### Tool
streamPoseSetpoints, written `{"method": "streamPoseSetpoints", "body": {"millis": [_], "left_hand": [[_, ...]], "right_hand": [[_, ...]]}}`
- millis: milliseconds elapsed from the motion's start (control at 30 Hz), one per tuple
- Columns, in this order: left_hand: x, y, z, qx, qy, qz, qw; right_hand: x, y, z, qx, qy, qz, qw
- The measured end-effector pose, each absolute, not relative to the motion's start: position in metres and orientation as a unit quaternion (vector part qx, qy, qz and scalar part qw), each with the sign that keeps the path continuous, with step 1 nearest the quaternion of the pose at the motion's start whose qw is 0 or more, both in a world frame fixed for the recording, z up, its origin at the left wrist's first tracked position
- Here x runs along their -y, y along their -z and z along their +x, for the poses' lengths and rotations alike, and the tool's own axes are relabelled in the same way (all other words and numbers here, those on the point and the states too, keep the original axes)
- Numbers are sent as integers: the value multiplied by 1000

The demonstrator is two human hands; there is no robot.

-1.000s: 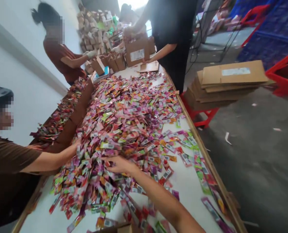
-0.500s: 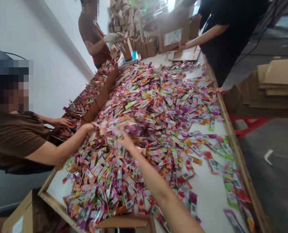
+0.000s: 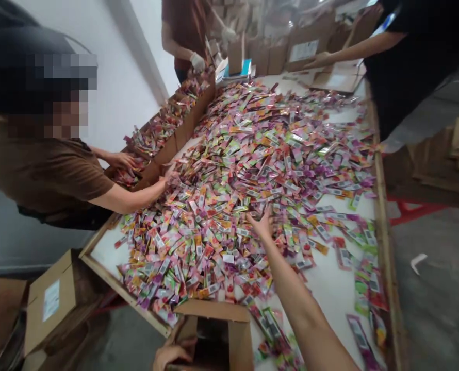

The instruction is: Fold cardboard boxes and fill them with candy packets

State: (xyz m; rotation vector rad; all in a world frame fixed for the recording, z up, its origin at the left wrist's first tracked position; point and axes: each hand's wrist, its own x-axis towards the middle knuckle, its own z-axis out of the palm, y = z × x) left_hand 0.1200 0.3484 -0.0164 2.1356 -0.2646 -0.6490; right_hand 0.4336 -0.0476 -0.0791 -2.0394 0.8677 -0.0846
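A big heap of colourful candy sachets (image 3: pixel 252 175) covers the white table (image 3: pixel 330 293). My right hand (image 3: pixel 262 224) reaches far into the heap, fingers spread flat on the sachets, holding nothing. My left hand (image 3: pixel 171 354) is at the bottom edge, fingers curled over the rim of an open cardboard box (image 3: pixel 217 330) that stands at the table's near edge.
A person in a brown shirt (image 3: pixel 47 170) at the left reaches into the heap and into a long cardboard tray of sachets (image 3: pixel 163 134). Two more people work at the far end among small cartons (image 3: pixel 302 51). More cardboard boxes (image 3: pixel 51 299) sit on the floor at left.
The view has swung down and left. My right hand has moved from the left part of the heap to its middle and opened flat. My left hand and the box have come into view.
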Motion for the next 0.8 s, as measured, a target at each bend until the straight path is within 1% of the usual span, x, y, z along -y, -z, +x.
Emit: {"method": "streamPoseSetpoints", "body": {"millis": [33, 100, 133, 167, 233, 333, 400, 467, 500, 567, 633, 700, 800], "left_hand": [[-351, 26, 119, 91, 272, 847, 447], [-353, 36, 115, 80, 280, 836, 466], [-352, 37, 112, 89, 276, 834, 469], [-352, 37, 109, 103, 264, 835, 471], [-351, 35, 106, 135, 240, 839, 470], [-356, 39, 104, 162, 216, 847, 458], [-361, 48, 102, 179, 225, 842, 457], [-365, 59, 99, 202, 228, 832, 463], [-366, 65, 97, 213, 222, 829, 467], [-368, 75, 94, 227, 198, 827, 476], [-371, 82, 95, 243, 187, 820, 484], [-377, 86, 99, 282, 206, 800, 489], [-386, 87, 111, 349, 251, 765, 479]], "right_hand": [[42, 80, 438, -321, 14, -813, 486], [10, 74, 447, -225, 14, -798, 559], [-15, 68, 451, -175, 24, -797, 578], [-44, 59, 452, -122, 32, -805, 580], [-110, 41, 444, -8, 34, -846, 532], [-206, 26, 396, 163, -2, -915, 368], [-253, 37, 350, 348, -22, -892, 286], [-281, 64, 309, 537, -65, -808, 232], [-287, 80, 294, 589, -99, -776, 206], [-287, 109, 280, 601, -165, -764, 166], [-277, 124, 288, 536, -194, -809, 139], [-263, 120, 315, 472, -185, -853, 123], [-237, 86, 375, 409, -129, -897, 109]]}}
